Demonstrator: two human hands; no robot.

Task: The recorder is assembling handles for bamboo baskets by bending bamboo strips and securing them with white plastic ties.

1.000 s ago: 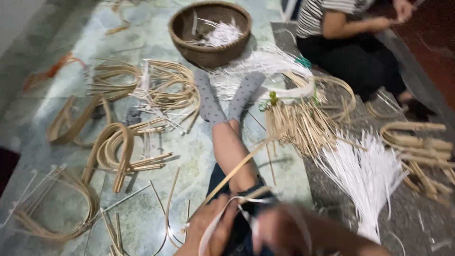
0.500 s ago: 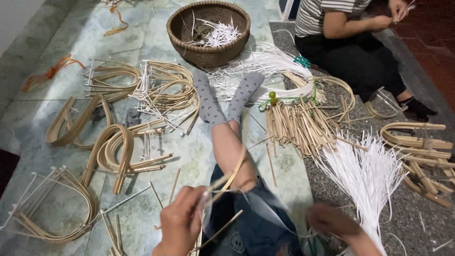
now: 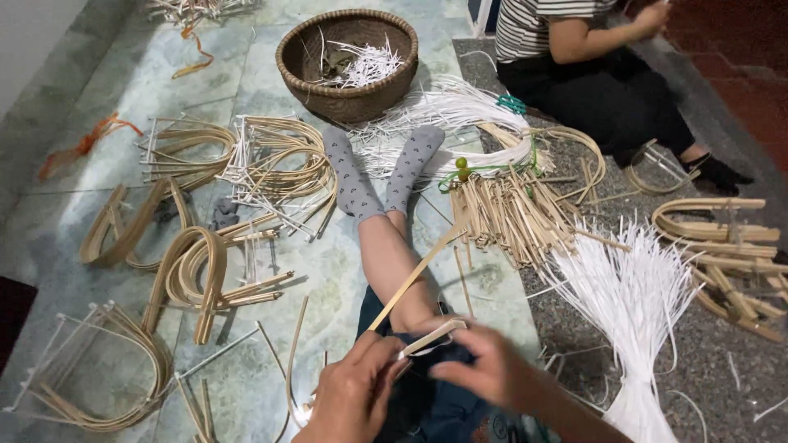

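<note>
My left hand (image 3: 355, 394) and my right hand (image 3: 480, 367) meet at the bottom centre, above my lap. Together they pinch a short flat bamboo strip (image 3: 433, 335) with a white strand against it. A longer bamboo strip (image 3: 414, 275) slants up from my left hand over my outstretched legs, which end in grey socks (image 3: 379, 171). A loose pile of short bamboo strips (image 3: 509, 212) lies just right of my legs. A fan of thin white strands (image 3: 636, 303) spreads at my right.
A woven basket (image 3: 348, 90) with white scraps stands beyond my feet. Bent bamboo loops (image 3: 197, 271) lie in several bundles on the tiled floor at left and on the right (image 3: 722, 238). Another person (image 3: 591, 74) in a striped top sits at the top right.
My hands were apart half a second ago and have come together over my lap on the short strip. The view has tilted slightly downward.
</note>
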